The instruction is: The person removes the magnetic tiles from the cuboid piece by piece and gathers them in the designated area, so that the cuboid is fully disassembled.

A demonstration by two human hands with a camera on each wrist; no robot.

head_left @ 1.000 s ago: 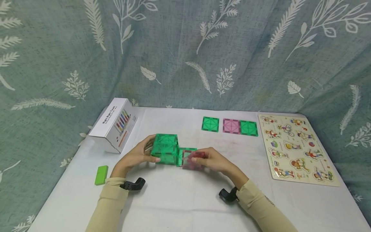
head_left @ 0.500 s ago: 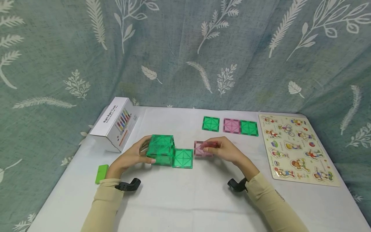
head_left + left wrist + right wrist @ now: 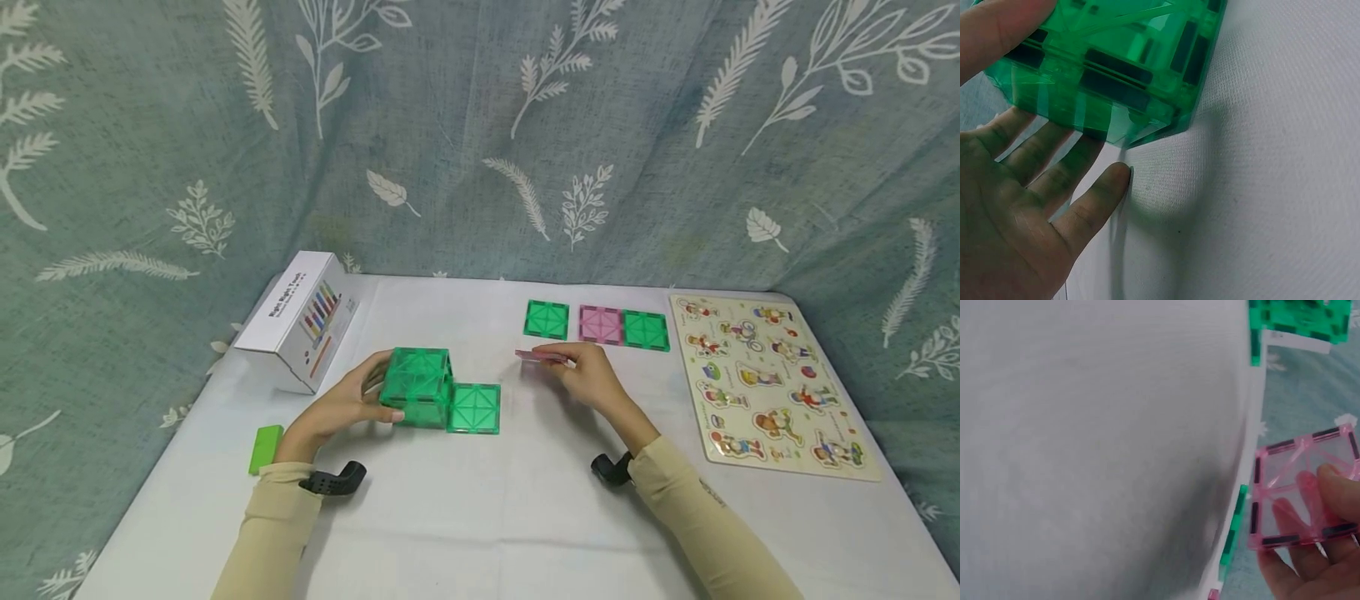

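Observation:
My left hand grips a box of clear green magnetic tiles, its thumb on the near face. In the left wrist view, the thumb lies across the green box and the other fingers reach behind it. Flat on the table, a single green magnetic tile lies against the box's right side. Farther right, my right hand pinches a pink magnetic tile above the table, seen nearly edge-on from the head. The right wrist view shows the pink tile's square face between thumb and fingers.
At the back lie a loose green tile and a pink tile beside another green one. A picture puzzle board is at the right. A white box and a light green block are at the left.
My right hand has drawn the pink tile right and back from the flat green tile and tilted it nearly edge-on. The green box and my left hand shifted slightly left, then stayed put.

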